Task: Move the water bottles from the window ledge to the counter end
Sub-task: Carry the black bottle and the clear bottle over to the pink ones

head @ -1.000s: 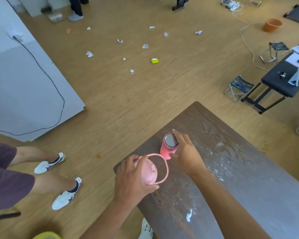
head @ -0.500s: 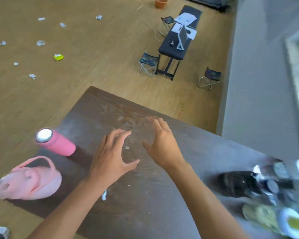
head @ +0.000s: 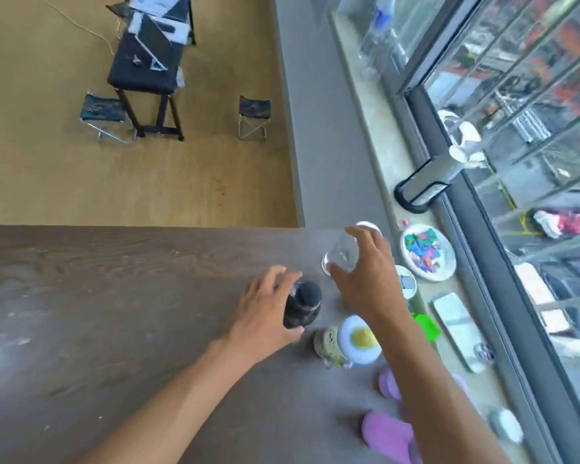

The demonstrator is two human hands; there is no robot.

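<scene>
The left grip (head: 268, 309) curls around a black bottle (head: 302, 304) that stands on the brown surface (head: 114, 296), fingers on one side and thumb on the other. The right grip (head: 365, 279) wraps a clear bottle (head: 341, 254) just beside it, close to the window ledge (head: 379, 135). A yellow bottle with a white lid (head: 349, 343) stands near both. More clear bottles (head: 379, 38) stand far along the ledge.

L hand (head: 265, 316) wraps black bottle (head: 302, 304) on brown counter (head: 114, 296); R hand (head: 365, 279) grips clear bottle (head: 341, 254) from above. Yellow-lidded bottle (head: 352, 341) just beside, window ledge (head: 382, 135) to the right.
</scene>
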